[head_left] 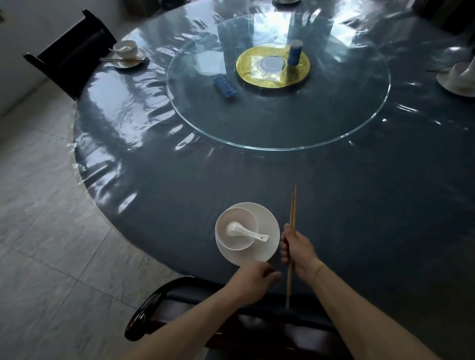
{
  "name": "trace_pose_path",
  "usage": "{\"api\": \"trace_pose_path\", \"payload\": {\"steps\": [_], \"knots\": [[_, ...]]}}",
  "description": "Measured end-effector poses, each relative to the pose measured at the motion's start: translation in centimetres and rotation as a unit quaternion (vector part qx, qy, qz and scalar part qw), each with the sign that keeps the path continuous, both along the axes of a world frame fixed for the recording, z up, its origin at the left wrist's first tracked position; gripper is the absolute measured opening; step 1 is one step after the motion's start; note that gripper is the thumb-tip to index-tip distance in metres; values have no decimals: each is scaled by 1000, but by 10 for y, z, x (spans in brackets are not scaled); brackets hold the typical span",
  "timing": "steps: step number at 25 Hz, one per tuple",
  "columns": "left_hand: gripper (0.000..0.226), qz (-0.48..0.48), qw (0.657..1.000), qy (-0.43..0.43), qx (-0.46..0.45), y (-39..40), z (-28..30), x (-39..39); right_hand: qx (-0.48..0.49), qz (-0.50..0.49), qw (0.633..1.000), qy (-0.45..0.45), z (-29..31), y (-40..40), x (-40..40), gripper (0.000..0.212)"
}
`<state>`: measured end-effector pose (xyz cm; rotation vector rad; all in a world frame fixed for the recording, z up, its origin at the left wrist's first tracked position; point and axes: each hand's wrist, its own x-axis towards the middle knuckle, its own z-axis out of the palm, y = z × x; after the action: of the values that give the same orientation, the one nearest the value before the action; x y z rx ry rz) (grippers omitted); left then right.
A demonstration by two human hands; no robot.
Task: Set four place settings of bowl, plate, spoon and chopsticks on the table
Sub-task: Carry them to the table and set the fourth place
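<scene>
Near my table edge (180,185): plate (267,244) bearing bowl (231,241) with spoon (244,232); my right hand (298,249) grips chopsticks (293,213); left hand (253,280) curled, holding nothing I can see.

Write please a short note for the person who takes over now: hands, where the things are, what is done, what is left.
Right hand: grips the chopsticks, upright beside the near plate.
Left hand: fingers curled at that plate's near edge; grip unclear.
Near setting: bowl on the plate, spoon in the bowl.
Done: left setting looks complete; right setting and far setting are only partly in view.
Left: lay down the chopsticks here.
</scene>
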<state>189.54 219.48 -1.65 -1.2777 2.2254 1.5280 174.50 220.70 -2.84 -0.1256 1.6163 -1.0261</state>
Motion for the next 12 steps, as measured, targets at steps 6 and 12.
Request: {"api": "trace_pose_path", "payload": {"steps": [6,12], "knots": [[27,139,969,19,203,4,-9,-8,7,-28,998,-56,-5,-5,18,37],[22,211,947,21,240,-1,-11,-3,10,98,994,49,-7,7,24,42]]}}
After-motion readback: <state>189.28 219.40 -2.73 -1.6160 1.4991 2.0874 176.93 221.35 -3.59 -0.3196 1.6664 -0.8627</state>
